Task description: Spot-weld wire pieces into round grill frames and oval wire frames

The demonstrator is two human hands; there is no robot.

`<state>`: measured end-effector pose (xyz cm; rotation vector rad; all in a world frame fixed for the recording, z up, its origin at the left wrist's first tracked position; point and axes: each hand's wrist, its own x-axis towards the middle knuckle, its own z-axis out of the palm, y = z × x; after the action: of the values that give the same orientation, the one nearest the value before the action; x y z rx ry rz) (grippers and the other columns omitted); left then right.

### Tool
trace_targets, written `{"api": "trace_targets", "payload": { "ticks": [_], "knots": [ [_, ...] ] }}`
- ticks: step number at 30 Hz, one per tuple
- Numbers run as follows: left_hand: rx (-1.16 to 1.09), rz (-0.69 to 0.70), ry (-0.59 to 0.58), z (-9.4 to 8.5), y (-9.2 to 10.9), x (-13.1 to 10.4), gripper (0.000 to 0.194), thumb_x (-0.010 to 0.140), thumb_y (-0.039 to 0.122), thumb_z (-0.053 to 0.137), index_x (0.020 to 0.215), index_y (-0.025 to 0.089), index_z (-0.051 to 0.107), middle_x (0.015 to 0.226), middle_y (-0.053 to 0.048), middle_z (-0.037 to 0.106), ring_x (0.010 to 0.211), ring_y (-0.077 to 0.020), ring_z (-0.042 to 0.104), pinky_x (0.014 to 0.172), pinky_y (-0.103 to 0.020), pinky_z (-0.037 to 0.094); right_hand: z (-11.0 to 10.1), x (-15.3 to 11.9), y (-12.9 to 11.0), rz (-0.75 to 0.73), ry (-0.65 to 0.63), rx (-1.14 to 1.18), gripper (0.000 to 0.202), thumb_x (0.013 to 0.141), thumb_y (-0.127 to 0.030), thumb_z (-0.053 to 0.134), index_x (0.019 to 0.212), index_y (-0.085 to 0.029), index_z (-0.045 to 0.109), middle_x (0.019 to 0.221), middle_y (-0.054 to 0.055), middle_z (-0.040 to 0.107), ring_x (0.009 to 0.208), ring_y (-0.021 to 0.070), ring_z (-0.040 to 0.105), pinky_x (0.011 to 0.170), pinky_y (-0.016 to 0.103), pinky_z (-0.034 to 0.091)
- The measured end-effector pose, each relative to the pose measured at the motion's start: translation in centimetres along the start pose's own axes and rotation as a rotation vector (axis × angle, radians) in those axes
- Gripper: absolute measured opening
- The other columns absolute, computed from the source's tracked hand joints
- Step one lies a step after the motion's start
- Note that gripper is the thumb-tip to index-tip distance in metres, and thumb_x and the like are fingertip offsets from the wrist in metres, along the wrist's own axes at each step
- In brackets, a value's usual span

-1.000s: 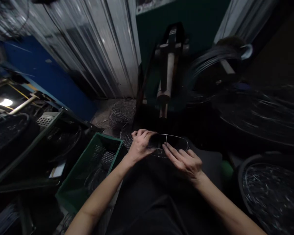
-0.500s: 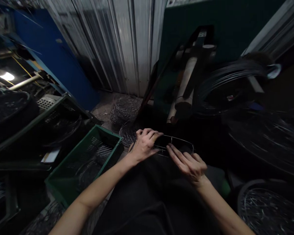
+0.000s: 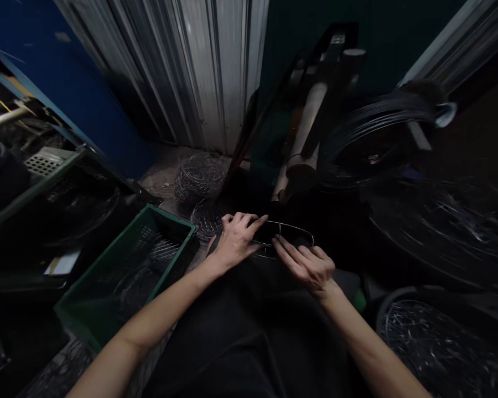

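Note:
A round frame of thin metal wire [image 3: 297, 225], with short cross wires between its hoops, is held between my two hands above my dark-clothed lap [image 3: 249, 331]. My left hand [image 3: 238, 237] grips its left side, the thumb below and the fingers above. On the right, my right hand [image 3: 306, 264] closes on the near side and right end of the frame, its fingertips by a short cross wire. The fingers cover parts of the wire, and the dim light hides its lower edge.
Left of my lap stands a green plastic crate [image 3: 108, 276] with wire pieces inside. Tangled wire bundles [image 3: 201, 177] lie on the floor ahead. A metal machine [image 3: 307, 132] and a wire coil [image 3: 382, 116] stand ahead right. A tub of metal pieces [image 3: 435, 337] sits at lower right.
The whole view has shifted a little, so the surroundings appear further left and slightly higher. Both hands keep nearly the same hold on the wire frame.

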<state>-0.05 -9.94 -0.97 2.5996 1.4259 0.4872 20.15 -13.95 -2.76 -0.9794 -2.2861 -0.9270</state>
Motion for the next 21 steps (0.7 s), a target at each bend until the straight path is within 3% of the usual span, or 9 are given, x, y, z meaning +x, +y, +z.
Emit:
{"api": "trace_targets", "payload": {
  "ticks": [4,10,15,21],
  "knots": [
    [0.041,-0.016,-0.024,0.0,0.2,0.4,0.059,0.076,0.036,0.064,0.130,0.022,0.043,0.116,-0.008,0.055,0.103,-0.0233,0.046,0.083,-0.039,0.025,0.5,-0.5,0.2,-0.009,0.001,0.010,0.037,0.083,-0.010,0.059,0.118,-0.016,0.061,0.115,0.002,0.064,0.060,0.0091,0.047,0.056,0.029,0.030],
    [0.071,0.021,-0.046,-0.8,0.2,0.4,0.057,0.077,0.034,0.064,0.128,0.020,0.043,0.118,-0.006,0.055,0.102,-0.0221,0.046,0.084,-0.038,0.025,0.9,-0.7,0.1,0.027,0.004,0.065,0.054,0.085,-0.008,0.054,0.137,-0.018,0.042,0.109,0.003,0.066,0.059,0.0091,0.049,0.056,0.028,0.030],
    [0.089,0.035,0.013,-0.9,0.1,0.1,0.057,0.078,0.032,0.064,0.129,0.020,0.041,0.123,-0.006,0.055,0.104,-0.0220,0.046,0.085,-0.039,0.025,0.4,-0.1,-0.1,0.017,0.009,-0.002,0.053,0.086,-0.009,0.053,0.137,-0.018,0.043,0.115,0.004,0.063,0.059,0.0089,0.050,0.055,0.029,0.029],
    [0.108,0.036,0.107,-0.4,-0.2,0.7,0.060,0.077,0.035,0.065,0.130,0.021,0.041,0.124,-0.007,0.055,0.104,-0.0220,0.047,0.086,-0.039,0.026,0.6,0.5,0.7,0.009,-0.009,-0.064,0.057,0.087,-0.015,0.050,0.142,-0.020,0.033,0.122,0.005,0.057,0.058,0.0085,0.049,0.056,0.028,0.032]
  ]
}}
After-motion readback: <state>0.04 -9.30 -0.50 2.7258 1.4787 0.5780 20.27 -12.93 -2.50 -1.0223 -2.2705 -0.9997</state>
